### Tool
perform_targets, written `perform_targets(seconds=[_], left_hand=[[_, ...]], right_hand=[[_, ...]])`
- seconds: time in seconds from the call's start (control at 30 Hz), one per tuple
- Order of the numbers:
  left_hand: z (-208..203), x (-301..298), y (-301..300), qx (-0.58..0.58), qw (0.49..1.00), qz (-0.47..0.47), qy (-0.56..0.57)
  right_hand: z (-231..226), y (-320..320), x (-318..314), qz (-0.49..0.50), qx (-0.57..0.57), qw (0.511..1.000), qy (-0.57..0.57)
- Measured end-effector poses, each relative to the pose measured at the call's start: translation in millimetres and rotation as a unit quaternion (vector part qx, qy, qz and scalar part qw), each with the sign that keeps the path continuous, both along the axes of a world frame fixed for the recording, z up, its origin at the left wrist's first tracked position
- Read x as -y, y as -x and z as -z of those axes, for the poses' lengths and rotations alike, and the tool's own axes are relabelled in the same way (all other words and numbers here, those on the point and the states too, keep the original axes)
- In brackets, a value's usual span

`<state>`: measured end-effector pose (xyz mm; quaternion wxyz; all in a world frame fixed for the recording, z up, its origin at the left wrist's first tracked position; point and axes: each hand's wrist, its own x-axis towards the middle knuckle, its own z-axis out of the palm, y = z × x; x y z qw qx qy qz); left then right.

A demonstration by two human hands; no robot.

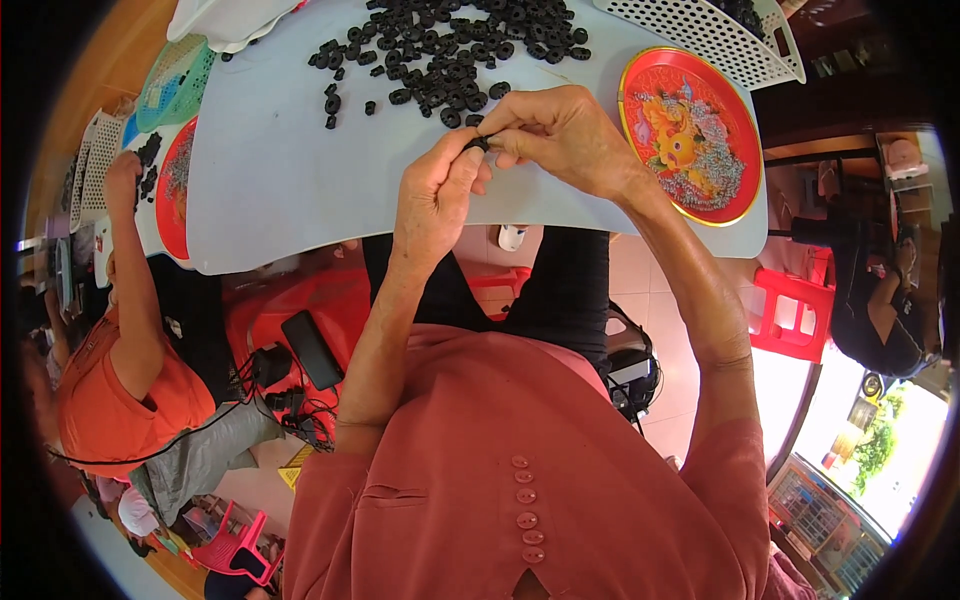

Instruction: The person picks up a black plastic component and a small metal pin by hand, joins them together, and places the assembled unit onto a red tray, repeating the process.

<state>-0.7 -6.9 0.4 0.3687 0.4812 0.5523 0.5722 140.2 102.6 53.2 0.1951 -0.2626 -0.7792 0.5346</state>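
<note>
Both my hands meet above the near part of the pale table (300, 180), just short of a pile of small black parts (450, 70). Pinched in my left hand (435, 195) is one small black part (480, 143), mostly covered by fingers. My right hand (565, 140) closes thumb and forefinger at the same part; anything tiny between those fingertips is hidden. To the right lies a round red tray (735, 190) with a gold rim and a flower pattern, holding many small silvery pieces (705, 160).
A white perforated basket (720, 40) with black parts stands at the far right. At the far left are a green basket (175, 85) and a white container (225, 20). A co-worker in orange (130, 390) sits left, near another red tray (175, 200). A phone (311, 350) lies on a red stool.
</note>
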Motion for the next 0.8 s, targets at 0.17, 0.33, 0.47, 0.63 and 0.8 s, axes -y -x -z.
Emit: perform_targets(seconds=[0.17,0.33,0.47,0.63,0.8], left_hand=[[-2,2,2,-0.001,1.0,0.004,-0.004],[-1,1,2,0.015,1.0,0.003,-0.008],[-3,1,-1,0.005,1.0,-0.01,-0.007],[-4,0,-3,-0.001,0.999,-0.031,-0.008],[-2,-1,0,0.013,1.0,-0.024,0.0]], right_hand=[[-12,3,3,-0.006,0.04,0.999,-0.002],[-6,4,2,0.003,0.026,0.999,0.028],[-4,6,2,0.024,0.012,0.997,0.066],[-12,8,5,0.011,0.023,1.0,0.005],[-14,11,6,0.004,0.016,0.999,-0.03]])
